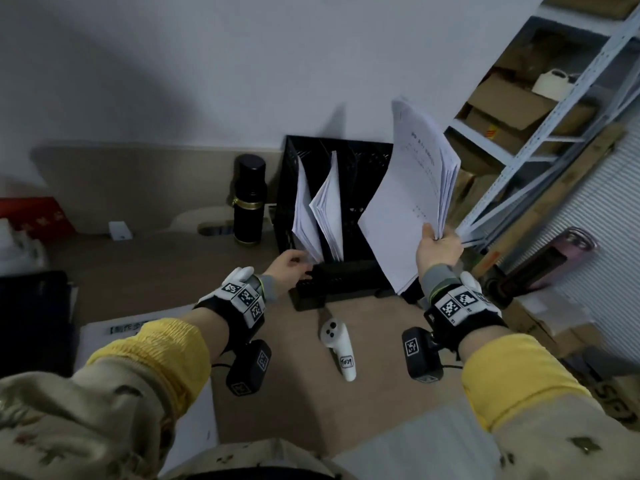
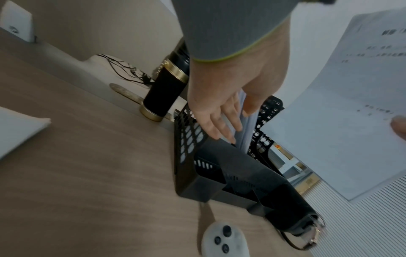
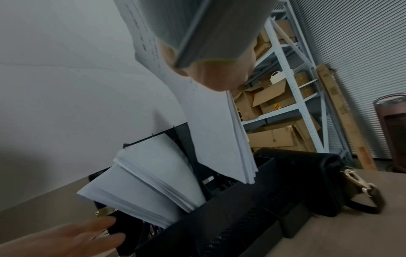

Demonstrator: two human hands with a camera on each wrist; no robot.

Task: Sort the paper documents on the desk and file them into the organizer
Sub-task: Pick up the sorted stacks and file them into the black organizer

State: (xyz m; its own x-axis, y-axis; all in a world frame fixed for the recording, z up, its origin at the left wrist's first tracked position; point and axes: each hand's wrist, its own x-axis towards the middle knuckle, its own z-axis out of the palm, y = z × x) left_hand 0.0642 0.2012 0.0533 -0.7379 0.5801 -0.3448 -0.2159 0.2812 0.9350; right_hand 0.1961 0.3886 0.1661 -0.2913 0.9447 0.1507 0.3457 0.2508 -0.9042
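A black mesh organizer (image 1: 367,161) stands at the back of the desk. Two bundles of filed papers (image 1: 329,206) lean in its left slots. My right hand (image 1: 437,237) grips a thick stack of printed papers (image 1: 412,188) by its lower right edge. The stack is upright, its bottom corner over the organizer's right side. In the right wrist view the stack (image 3: 211,130) hangs just above a right slot of the organizer (image 3: 219,217). My left hand (image 2: 232,132) reaches into the front left of the organizer (image 2: 230,173), straight fingers lying against the filed papers (image 2: 245,132).
A black flask (image 1: 250,202) with gold bands stands left of the organizer. A white controller (image 1: 337,344) lies in front of it. A black bag (image 3: 307,177) sits to its right. A metal shelf (image 1: 519,109) with cardboard boxes is at far right. A printed sheet (image 1: 114,334) lies front left.
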